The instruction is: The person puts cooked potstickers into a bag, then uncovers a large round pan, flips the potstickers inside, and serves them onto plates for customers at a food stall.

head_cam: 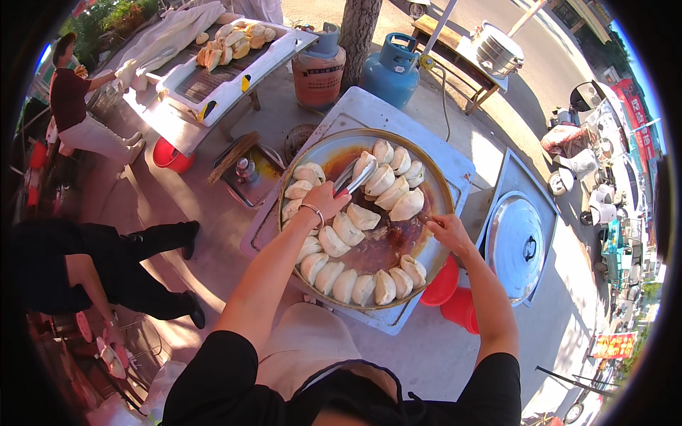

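Observation:
A wide round griddle pan with oily brown residue lies before me. Large pleated dumplings stand along its rim and in rows across its middle. My left hand grips red-handled metal tongs. The tongs' jaws are around or against a dumpling at the far side; I cannot tell how firmly. My right hand is closed on the brown handle of a tool at the pan's right side. Its working end is hidden, apparently behind the nearest dumpling.
Blue gas cylinder and tree trunk stand beyond the stove top. A round metal lid lies at right, near red buckets. Left are a bread table, an oil tray and two people.

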